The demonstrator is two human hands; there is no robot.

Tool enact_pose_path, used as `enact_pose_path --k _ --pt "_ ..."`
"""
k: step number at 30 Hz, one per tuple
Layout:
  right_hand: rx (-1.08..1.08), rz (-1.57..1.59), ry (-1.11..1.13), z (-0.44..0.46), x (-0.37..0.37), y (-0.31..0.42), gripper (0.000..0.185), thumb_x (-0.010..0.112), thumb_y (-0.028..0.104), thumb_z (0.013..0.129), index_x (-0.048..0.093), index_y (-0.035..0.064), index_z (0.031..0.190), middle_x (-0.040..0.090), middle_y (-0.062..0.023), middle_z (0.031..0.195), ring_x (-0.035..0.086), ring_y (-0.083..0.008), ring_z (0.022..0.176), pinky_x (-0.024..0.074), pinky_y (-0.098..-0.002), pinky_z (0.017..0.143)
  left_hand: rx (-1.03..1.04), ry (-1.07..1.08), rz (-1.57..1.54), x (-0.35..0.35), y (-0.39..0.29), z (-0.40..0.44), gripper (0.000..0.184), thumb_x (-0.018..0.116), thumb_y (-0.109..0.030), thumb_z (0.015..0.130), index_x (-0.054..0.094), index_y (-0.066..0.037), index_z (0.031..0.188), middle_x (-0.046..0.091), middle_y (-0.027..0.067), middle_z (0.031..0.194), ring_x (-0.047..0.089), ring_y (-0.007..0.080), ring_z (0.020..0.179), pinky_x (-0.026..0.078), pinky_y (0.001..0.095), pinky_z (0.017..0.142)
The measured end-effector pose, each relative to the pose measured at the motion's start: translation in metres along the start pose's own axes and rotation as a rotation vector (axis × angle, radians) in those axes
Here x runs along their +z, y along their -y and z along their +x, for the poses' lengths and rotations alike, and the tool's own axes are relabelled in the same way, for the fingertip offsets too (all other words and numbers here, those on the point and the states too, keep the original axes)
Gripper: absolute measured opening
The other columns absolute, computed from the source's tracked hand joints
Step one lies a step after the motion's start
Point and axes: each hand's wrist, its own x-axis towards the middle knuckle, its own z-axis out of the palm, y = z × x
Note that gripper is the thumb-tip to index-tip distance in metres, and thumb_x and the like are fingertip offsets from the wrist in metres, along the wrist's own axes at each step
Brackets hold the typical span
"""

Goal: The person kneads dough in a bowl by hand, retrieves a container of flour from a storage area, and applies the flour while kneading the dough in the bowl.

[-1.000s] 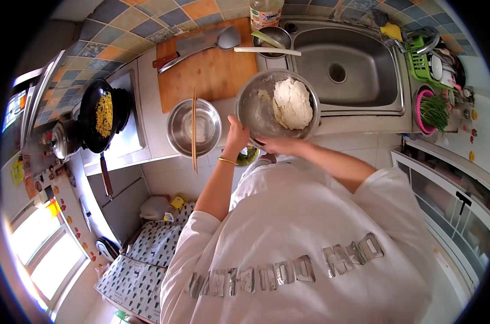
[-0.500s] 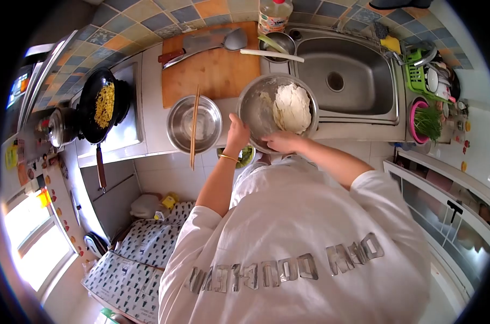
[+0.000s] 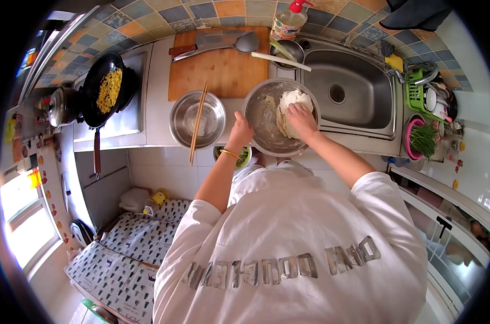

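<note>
A large metal mixing bowl (image 3: 261, 137) stands at the counter's front edge, with pale dough (image 3: 294, 98) against its right side and smears on its inner wall. My left hand (image 3: 241, 133), with a bracelet at the wrist, grips the bowl's left rim. My right hand (image 3: 301, 120) is inside the bowl, its fingers curled onto the dough and pressing it; the fingertips are partly hidden. Left of this bowl is a smaller metal bowl (image 3: 185, 121), with a pair of chopsticks (image 3: 199, 120) laid across it.
Behind are a wooden cutting board (image 3: 218, 75) with a cleaver (image 3: 212, 40) and spatula (image 3: 247, 42), a soap bottle (image 3: 289, 24), and a sink (image 3: 358, 81). A wok (image 3: 96, 89) of yellow food sits left; greens fill a pink basin (image 3: 408, 135) at right.
My right hand has moved from the bowl's front rim up into the bowl and onto the dough. My left hand stays at the left rim. The view has shifted slightly.
</note>
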Motion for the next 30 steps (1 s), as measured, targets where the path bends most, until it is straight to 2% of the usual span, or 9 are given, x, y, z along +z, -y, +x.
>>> enact_pose_path --k 5,10,13,16,19,21,26,29,30 --pt "-0.057 -0.094 -0.051 -0.036 -0.013 0.015 0.038 0.053 0.013 0.081 0.059 -0.0016 0.116 0.053 -0.015 0.126 0.046 -0.0279 0.12 0.0295 -0.0402 0.109 -0.034 0.015 -0.078 -0.001 -0.004 -0.001 0.031 0.047 -0.005 0.084 0.024 0.003 0.104 0.055 0.0404 0.09 0.056 0.0557 0.084 0.047 0.0573 0.072" --pt "0.077 -0.035 0.048 -0.053 -0.006 0.034 0.048 0.041 0.007 0.085 0.048 -0.0115 0.129 0.046 -0.0249 0.137 0.033 -0.0346 0.135 0.0204 -0.0424 0.115 -0.033 0.019 -0.077 -0.007 -0.009 -0.007 0.032 0.049 -0.005 0.084 0.026 0.003 0.105 0.056 0.0395 0.095 0.056 0.0559 0.087 0.048 0.0567 0.076" --pt "0.137 -0.029 0.063 -0.033 -0.005 0.038 0.043 0.046 0.007 0.083 0.053 -0.0096 0.122 0.053 -0.0255 0.127 0.046 -0.0336 0.125 0.0344 -0.0409 0.107 -0.008 0.008 -0.022 0.0 0.003 0.002 0.032 0.048 -0.005 0.084 0.026 0.002 0.105 0.056 0.0395 0.095 0.056 0.0565 0.086 0.047 0.0572 0.076" --pt "0.208 0.305 0.396 -0.018 -0.059 0.025 0.032 0.052 0.005 0.08 0.057 -0.0057 0.11 0.061 -0.0243 0.111 0.06 -0.0338 0.105 0.0477 -0.0416 0.091 -0.001 -0.006 -0.022 0.004 0.007 0.001 0.032 0.047 -0.005 0.084 0.026 0.001 0.106 0.055 0.0398 0.097 0.055 0.0573 0.087 0.046 0.0581 0.076" --pt "0.436 0.483 0.107 -0.04 -0.068 0.024 0.022 0.056 0.004 0.078 0.057 -0.0034 0.099 0.063 -0.0222 0.097 0.064 -0.0356 0.086 0.0517 -0.0446 0.077 0.014 -0.019 -0.018 0.001 0.003 -0.001 0.031 0.047 -0.005 0.085 0.025 0.002 0.107 0.055 0.0393 0.097 0.055 0.0572 0.087 0.046 0.0587 0.077" --pt "0.606 0.576 0.231 -0.043 -0.058 0.014 0.028 0.057 0.008 0.08 0.055 -0.0008 0.106 0.061 -0.0219 0.107 0.059 -0.0378 0.1 0.0482 -0.046 0.085 -0.028 -0.001 -0.036 0.001 0.0 -0.004 0.031 0.046 -0.005 0.085 0.025 0.002 0.107 0.056 0.0388 0.097 0.056 0.0562 0.087 0.046 0.0585 0.077" --pt "0.735 0.661 -0.003 -0.046 -0.01 0.017 0.056 0.061 0.016 0.081 0.039 -0.0071 0.127 0.053 -0.0293 0.124 0.054 -0.0365 0.115 0.0447 -0.0405 0.096 -0.033 0.006 -0.038 -0.002 -0.004 -0.005 0.031 0.047 -0.004 0.084 0.025 0.002 0.106 0.056 0.0386 0.097 0.057 0.0552 0.087 0.048 0.0569 0.076" --pt "0.802 0.436 -0.15 -0.032 0.026 0.024 0.065 0.069 0.026 0.076 0.044 -0.0105 0.124 0.052 -0.0309 0.126 0.055 -0.0348 0.117 0.0456 -0.0387 0.096 -0.02 -0.017 -0.017 0.003 0.003 0.0 0.032 0.048 -0.004 0.083 0.026 0.002 0.106 0.056 0.0385 0.097 0.057 0.0552 0.088 0.048 0.0571 0.076" --pt "0.899 0.569 -0.052 -0.022 0.022 0.017 0.068 0.07 0.029 0.075 0.044 -0.0099 0.124 0.049 -0.0305 0.129 0.052 -0.035 0.119 0.0451 -0.0387 0.097 -0.035 -0.007 -0.043 0.002 0.0 0.0 0.032 0.048 -0.004 0.083 0.026 0.003 0.106 0.056 0.0386 0.097 0.056 0.0553 0.088 0.047 0.0574 0.077"
